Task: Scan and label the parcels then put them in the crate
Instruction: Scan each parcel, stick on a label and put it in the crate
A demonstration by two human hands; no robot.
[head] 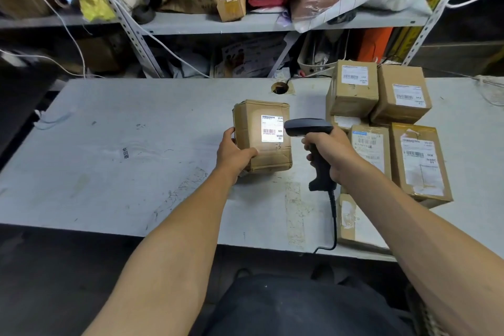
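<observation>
A brown cardboard parcel [253, 120] stands on the grey table [109, 158] near its middle, tilted up on one edge. My left hand [234, 153] grips its lower left corner. Its white shipping label [272, 128] with a barcode is lit brightly. My right hand [327, 153] is closed around the handle of a black barcode scanner [308, 127], whose head points at the label from the right, very close to it. The scanner's coiled cable [333, 215] runs down over the table's front edge. No crate is in view.
Several more labelled cardboard parcels [401, 117] are stacked on the right side of the table. A cable hole [279, 88] sits at the back edge. Behind stands a metal shelf [218, 23] crammed with boxes, bags and white cords.
</observation>
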